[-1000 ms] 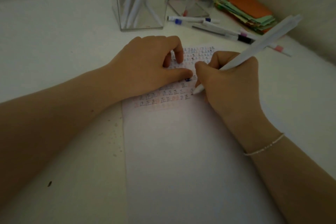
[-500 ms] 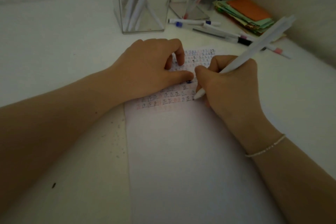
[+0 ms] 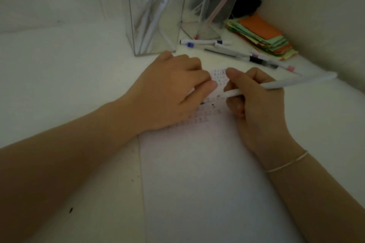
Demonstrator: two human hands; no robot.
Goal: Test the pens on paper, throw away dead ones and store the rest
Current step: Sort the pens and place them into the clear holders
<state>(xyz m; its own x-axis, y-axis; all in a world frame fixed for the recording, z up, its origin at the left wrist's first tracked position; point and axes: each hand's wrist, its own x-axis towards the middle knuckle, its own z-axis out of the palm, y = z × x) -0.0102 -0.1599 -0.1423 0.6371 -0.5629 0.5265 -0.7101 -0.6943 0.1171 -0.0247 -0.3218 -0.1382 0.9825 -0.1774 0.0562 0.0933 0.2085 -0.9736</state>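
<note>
- Seen from the head camera: a sheet of paper (image 3: 207,173) on a white desk (image 3: 59,65), with rows of small test marks at its far end.
- Left hand (image 3: 169,92) laid on the marked part of the paper, fingers curled loosely and pressed down, nothing held.
- Right hand (image 3: 256,100) curled round a white pen (image 3: 280,85), pinched between thumb and fingers; tip pointed left, close above the marks, contact with the paper not clear.
- Behind the hands, a clear square holder (image 3: 154,16) upright with several white pens inside.
- Just to its right, a second clear holder (image 3: 213,6) with a few pens, one pinkish.
- Loose pens (image 3: 233,51) lying on the desk between the holders and the right hand.
- Stack of coloured paper notes (image 3: 262,35) in the far right corner.
- Thin bracelet (image 3: 286,162) on the right wrist.
</note>
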